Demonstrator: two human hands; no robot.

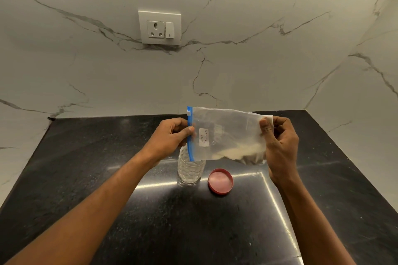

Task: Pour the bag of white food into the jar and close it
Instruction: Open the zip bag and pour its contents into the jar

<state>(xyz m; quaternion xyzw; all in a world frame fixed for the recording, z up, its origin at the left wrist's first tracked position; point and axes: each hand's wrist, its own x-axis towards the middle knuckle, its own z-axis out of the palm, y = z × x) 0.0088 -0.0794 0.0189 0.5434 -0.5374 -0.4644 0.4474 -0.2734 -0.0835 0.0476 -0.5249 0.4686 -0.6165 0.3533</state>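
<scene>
A clear zip bag point(228, 133) with a blue zipper strip and a white label hangs sideways above the counter, zipper end to the left. White powder lies along its lower edge. My left hand point(172, 135) pinches the zipper edge, and my right hand point(280, 142) grips the bag's bottom end. The lower zipper corner sits just over the mouth of a clear textured jar point(190, 170), which stands upright and uncovered. Its red lid point(220, 181) lies flat on the counter to the right of the jar.
The black stone counter point(215, 232) is bounded by marble walls behind and on both sides. A white wall socket with a switch point(159, 27) is mounted on the back wall above.
</scene>
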